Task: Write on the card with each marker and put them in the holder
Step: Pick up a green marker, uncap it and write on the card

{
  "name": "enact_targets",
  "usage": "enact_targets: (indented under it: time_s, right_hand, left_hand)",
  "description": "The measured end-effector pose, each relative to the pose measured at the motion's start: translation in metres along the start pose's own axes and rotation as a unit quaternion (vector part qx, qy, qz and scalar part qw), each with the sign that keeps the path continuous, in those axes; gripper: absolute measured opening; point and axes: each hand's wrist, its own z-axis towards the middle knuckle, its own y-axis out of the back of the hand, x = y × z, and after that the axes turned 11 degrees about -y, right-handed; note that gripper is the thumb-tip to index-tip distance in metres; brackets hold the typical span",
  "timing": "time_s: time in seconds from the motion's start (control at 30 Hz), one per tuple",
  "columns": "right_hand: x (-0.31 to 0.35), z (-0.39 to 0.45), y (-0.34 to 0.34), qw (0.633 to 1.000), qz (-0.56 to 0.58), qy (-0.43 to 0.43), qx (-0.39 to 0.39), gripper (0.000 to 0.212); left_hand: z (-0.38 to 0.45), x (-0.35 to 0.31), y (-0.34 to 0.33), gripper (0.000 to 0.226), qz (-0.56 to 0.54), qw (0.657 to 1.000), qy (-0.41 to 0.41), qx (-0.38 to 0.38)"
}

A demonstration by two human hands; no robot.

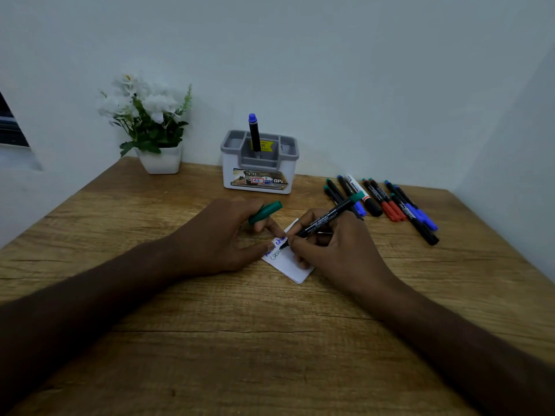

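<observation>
The white card [292, 262] lies flat on the wooden surface [240, 340], near its middle and turned at an angle. It carries a line of blue writing and, below that, a line of green writing near its left edge.

The right hand [339, 250] grasps a black-bodied green marker [326, 219] in a writing grip, with its tip touching the card beside the blue writing and its green tail end pointing up and away to the right. This hand rests on the card and covers much of it.

The left hand [222, 235] holds the green cap [265, 212] between curled fingers, while its thumb and one fingertip press on the card's left edge.

Behind the hands, near the wall, stands the white and grey holder [259, 178]. One blue marker [254, 135] stands upright in a rear compartment, its blue end up.

To the right of the holder a row of markers [387, 202] lies on the surface, side by side and touching: green, blue, red and one white-bodied.

A white pot of white flowers [150, 124] stands at the back left, beside the wall.
</observation>
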Motion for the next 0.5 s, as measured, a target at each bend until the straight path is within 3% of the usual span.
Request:
enact_targets:
  time_s: [0.5]
  right_hand:
    - [0.0003, -0.0008, 0.0005, 0.998, 0.046, -0.031, 0.001, 0.004]
  left_hand:
    - [-0.0001, 0.0014, -0.0006, 0.035, 0.008, 1.0, 0.0, 0.007]
